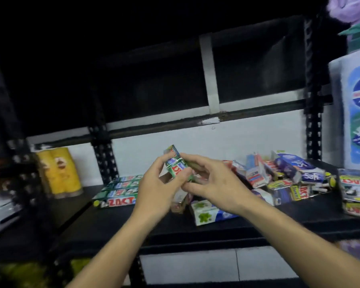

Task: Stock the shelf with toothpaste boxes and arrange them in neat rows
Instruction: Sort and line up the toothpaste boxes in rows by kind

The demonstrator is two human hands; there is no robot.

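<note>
Several yellow canisters stood at the far left, their print too blurred for us to read. Next came a row of green boxes lying flat and side by side on the black shelf; the nearest showed "ZACT" in red letters.

At the middle we held one green box above the shelf, tilted, its far end raised. It was long and narrow, green with a blue patch and red lettering that looked like the same brand, half covered by our fingers. Our left hand gripped its near end, fingers curled round it. Our right hand pinched the same box from the other side, thumb and forefinger closed on it.

Below our hands lay a white box with green splashes. Further right a loose heap of boxes lay jumbled on the shelf, red, white and dark blue, one reading "Saft". At the far right a small stack showed "ZACT" upside down, under a white pack with a blue label we could not read.
</note>
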